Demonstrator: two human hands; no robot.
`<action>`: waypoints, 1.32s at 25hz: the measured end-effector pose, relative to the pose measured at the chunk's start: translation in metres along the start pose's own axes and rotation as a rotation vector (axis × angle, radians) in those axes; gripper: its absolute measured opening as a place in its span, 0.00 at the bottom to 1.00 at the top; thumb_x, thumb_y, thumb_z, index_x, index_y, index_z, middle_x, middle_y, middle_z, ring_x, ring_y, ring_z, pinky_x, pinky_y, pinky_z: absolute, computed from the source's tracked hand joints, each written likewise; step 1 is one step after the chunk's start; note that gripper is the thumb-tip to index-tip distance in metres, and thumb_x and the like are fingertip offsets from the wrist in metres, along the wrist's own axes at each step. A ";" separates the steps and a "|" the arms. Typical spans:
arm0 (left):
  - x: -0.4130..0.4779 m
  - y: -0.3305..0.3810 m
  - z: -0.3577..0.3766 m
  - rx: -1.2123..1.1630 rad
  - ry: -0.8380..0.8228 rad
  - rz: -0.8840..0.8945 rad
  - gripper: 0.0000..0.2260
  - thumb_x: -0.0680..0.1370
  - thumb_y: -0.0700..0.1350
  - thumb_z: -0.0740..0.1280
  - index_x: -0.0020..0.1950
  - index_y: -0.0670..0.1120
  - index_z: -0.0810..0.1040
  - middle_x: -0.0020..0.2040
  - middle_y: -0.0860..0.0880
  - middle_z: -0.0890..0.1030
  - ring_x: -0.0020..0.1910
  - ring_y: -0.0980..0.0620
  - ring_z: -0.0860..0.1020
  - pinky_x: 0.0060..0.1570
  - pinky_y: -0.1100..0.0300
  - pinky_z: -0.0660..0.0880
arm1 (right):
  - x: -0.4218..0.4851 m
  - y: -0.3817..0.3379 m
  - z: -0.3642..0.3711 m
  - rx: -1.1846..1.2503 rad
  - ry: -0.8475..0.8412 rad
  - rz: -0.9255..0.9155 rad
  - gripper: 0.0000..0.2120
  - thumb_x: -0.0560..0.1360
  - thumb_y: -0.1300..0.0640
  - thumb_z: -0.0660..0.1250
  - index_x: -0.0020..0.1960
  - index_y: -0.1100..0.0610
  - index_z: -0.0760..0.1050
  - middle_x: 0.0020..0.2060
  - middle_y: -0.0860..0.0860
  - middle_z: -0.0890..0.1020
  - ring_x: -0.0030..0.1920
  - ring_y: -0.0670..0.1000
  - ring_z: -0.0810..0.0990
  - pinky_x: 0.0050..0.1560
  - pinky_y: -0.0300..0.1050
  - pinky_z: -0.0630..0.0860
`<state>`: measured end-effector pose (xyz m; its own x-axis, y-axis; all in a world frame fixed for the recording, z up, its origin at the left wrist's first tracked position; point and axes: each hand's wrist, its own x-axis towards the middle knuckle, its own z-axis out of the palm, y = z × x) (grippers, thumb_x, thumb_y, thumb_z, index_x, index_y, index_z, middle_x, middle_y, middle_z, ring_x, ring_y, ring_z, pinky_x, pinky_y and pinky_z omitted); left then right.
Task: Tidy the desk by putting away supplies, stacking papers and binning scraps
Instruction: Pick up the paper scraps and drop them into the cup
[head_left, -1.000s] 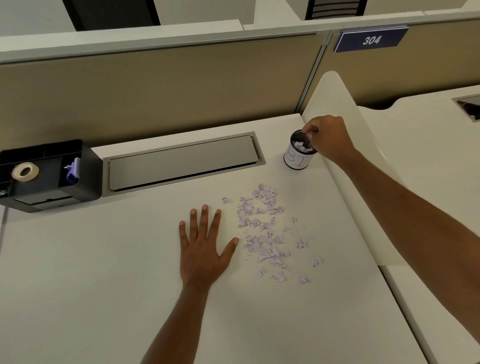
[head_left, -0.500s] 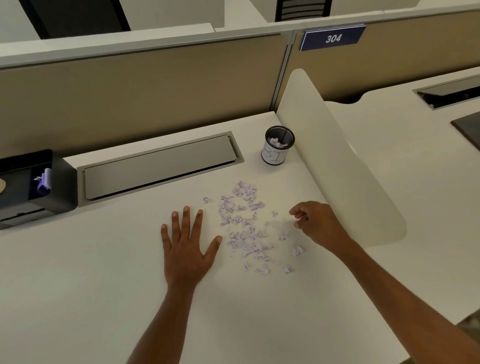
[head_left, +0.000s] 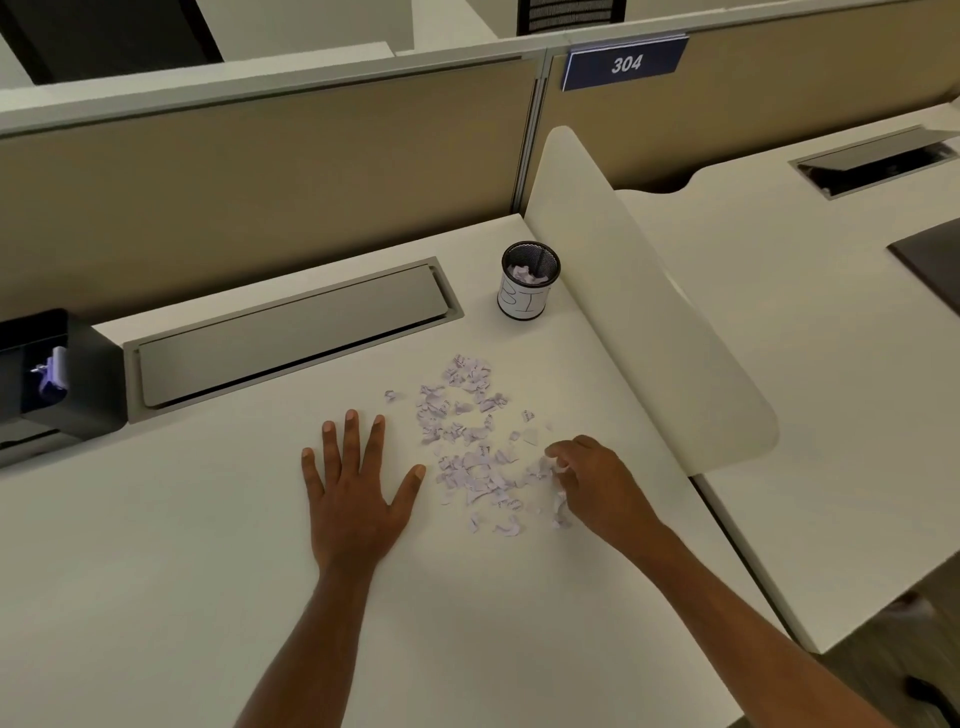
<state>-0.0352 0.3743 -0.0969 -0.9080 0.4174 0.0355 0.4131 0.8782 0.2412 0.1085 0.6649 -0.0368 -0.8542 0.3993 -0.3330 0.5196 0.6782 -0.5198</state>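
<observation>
Desktop (head_left: 156, 571) is hosting the scrap-binning step: left hand (head_left: 358, 493) is lying flat, fingers spread and holding nothing, while right hand (head_left: 597, 483) is pinching paper scraps (head_left: 467, 447) at the pile's right edge, likely needing a carry next to the far mesh cup (head_left: 530, 280).

Pale lilac scraps (head_left: 467, 441) on a cream desk (head_left: 156, 571); black mesh cup (head_left: 530, 280) with white label; tan partition (head_left: 260, 171); navy sign (head_left: 626, 63); grey hatch (head_left: 291, 332).
</observation>
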 end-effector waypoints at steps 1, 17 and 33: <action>0.000 0.000 0.000 -0.003 0.001 0.000 0.40 0.83 0.73 0.52 0.90 0.54 0.53 0.91 0.49 0.48 0.90 0.44 0.44 0.86 0.35 0.48 | -0.005 0.001 -0.003 0.040 0.020 0.062 0.22 0.73 0.59 0.77 0.65 0.51 0.78 0.58 0.49 0.79 0.52 0.48 0.81 0.50 0.40 0.77; 0.000 0.000 0.000 0.001 -0.003 -0.001 0.40 0.83 0.74 0.51 0.90 0.55 0.52 0.91 0.49 0.47 0.90 0.45 0.43 0.86 0.35 0.48 | -0.007 -0.035 0.018 0.136 -0.095 0.105 0.43 0.59 0.53 0.87 0.69 0.48 0.69 0.59 0.47 0.71 0.51 0.50 0.77 0.51 0.45 0.80; 0.001 -0.001 0.001 0.025 0.000 -0.002 0.40 0.83 0.74 0.51 0.90 0.54 0.52 0.91 0.49 0.47 0.90 0.44 0.43 0.86 0.35 0.48 | 0.007 -0.051 0.042 -0.140 -0.015 -0.168 0.43 0.72 0.49 0.80 0.80 0.45 0.62 0.77 0.49 0.61 0.76 0.52 0.62 0.58 0.47 0.80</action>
<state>-0.0360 0.3739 -0.0983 -0.9087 0.4159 0.0349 0.4131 0.8844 0.2172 0.0767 0.6071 -0.0452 -0.9276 0.2650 -0.2632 0.3615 0.8141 -0.4546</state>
